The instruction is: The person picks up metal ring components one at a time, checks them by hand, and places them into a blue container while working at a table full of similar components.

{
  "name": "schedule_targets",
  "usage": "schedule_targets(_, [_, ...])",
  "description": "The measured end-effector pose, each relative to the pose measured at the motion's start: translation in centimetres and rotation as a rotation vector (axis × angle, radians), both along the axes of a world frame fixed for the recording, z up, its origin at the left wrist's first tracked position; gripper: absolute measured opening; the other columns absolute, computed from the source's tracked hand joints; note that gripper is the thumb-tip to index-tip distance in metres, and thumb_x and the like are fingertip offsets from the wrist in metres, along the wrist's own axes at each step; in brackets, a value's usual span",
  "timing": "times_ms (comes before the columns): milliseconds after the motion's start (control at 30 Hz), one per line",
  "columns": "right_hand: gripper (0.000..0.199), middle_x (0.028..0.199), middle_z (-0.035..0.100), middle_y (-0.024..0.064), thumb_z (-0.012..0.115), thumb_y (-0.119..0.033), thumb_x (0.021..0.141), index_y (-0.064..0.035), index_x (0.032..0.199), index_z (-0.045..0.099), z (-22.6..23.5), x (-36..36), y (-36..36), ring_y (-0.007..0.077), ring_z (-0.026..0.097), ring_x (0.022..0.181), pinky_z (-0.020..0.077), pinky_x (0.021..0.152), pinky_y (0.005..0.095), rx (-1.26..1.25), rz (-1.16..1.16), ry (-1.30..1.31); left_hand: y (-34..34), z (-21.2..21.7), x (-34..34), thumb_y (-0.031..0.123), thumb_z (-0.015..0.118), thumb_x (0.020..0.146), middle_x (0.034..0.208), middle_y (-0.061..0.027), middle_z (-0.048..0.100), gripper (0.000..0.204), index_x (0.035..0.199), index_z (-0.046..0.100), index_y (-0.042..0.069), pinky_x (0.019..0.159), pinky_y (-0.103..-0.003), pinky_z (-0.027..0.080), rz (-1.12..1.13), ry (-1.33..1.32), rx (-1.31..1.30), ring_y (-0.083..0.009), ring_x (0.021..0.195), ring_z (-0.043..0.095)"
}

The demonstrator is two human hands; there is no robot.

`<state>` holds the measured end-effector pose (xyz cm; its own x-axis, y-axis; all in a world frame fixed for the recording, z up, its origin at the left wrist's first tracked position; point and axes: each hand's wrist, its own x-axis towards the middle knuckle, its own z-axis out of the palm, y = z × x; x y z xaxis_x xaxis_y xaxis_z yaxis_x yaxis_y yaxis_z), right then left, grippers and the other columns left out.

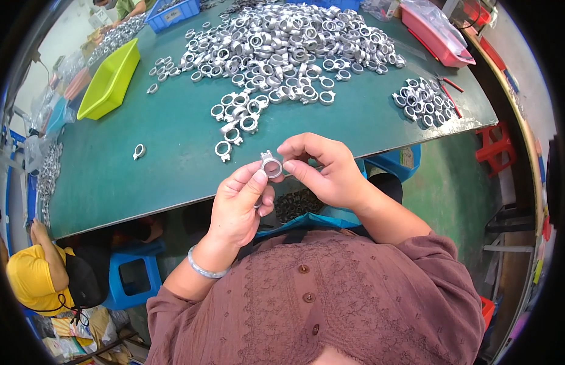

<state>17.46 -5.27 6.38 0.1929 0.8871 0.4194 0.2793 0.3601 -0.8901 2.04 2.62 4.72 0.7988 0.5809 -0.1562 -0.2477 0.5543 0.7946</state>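
My left hand (241, 204) and my right hand (322, 169) meet just past the near edge of the green table (167, 152). Between their fingertips they hold one small silver metal ring clamp (271, 165) with two lugs on top. The left thumb presses on its lower left side, while the right thumb and forefinger pinch its right side. A silver bangle sits on my left wrist. A large heap of the same metal rings (288, 42) covers the far middle of the table, with a few loose ones (234, 121) trailing toward my hands.
A smaller group of rings (419, 100) lies at the table's right with a red tool (448, 97) beside it. A yellow-green bin (110, 79) stands at left, a blue crate (171, 15) at back, a pink tray (438, 33) back right. A person in yellow (33, 277) sits lower left by a blue stool (133, 277).
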Motion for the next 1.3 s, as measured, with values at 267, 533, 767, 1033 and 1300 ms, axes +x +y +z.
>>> schedule_targets(267, [0.018,0.083,0.061,0.005,0.05,-0.003,0.085,0.0035,0.101,0.054,-0.7,0.3,0.0,0.0083,0.057,0.072,0.0466,0.065,0.0219,-0.127,0.125,0.295,-0.2,0.3,0.0,0.019,0.047,0.089,0.09,-0.0087,0.06,0.024,0.104,0.055,0.001,0.047,-0.017,0.036,-0.073,0.007,0.04,-0.0061,0.056,0.047])
schedule_targets(533, [0.015,0.083,0.061,0.0059,0.053,-0.001,0.082,0.0025,0.096,0.057,-0.5,0.5,-0.2,0.0091,0.056,0.072,0.0461,0.065,0.022,-0.093,0.098,0.236,0.0,0.0,0.1,0.017,0.047,0.089,0.091,-0.0092,0.06,0.024,0.106,0.055,0.0,0.048,-0.018,0.037,-0.096,-0.032,0.023,-0.0068,0.058,0.048])
schedule_targets(767, [0.013,0.079,0.057,0.0056,0.059,0.002,0.077,-0.0008,0.089,0.061,-0.1,0.8,-0.5,0.0116,0.056,0.072,0.0448,0.063,0.0232,0.032,0.035,-0.037,-0.2,-0.1,0.3,0.009,0.052,0.086,0.095,-0.0061,0.058,0.023,0.106,0.054,0.0,0.051,-0.018,0.038,-0.059,-0.072,0.003,-0.0065,0.062,0.048])
schedule_targets(1033, [0.019,0.082,0.057,0.0042,0.061,0.002,0.074,-0.0012,0.093,0.06,0.0,0.7,-1.1,0.0101,0.056,0.073,0.0447,0.063,0.0223,-0.012,0.036,-0.019,-0.3,-0.2,0.4,0.005,0.057,0.081,0.096,-0.0064,0.055,0.033,0.113,0.048,0.001,0.052,-0.018,0.038,0.025,-0.058,0.132,-0.0074,0.067,0.049])
schedule_targets(1300, [0.019,0.085,0.06,0.0033,0.059,-0.001,0.079,0.0002,0.098,0.058,-1.2,0.2,-1.3,0.0071,0.055,0.077,0.0459,0.067,0.0209,-0.159,0.08,0.347,-0.8,-0.3,0.7,-0.005,0.059,0.075,0.098,-0.0086,0.055,0.044,0.115,0.045,0.001,0.052,-0.017,0.041,0.224,-0.005,0.536,-0.0065,0.068,0.05])
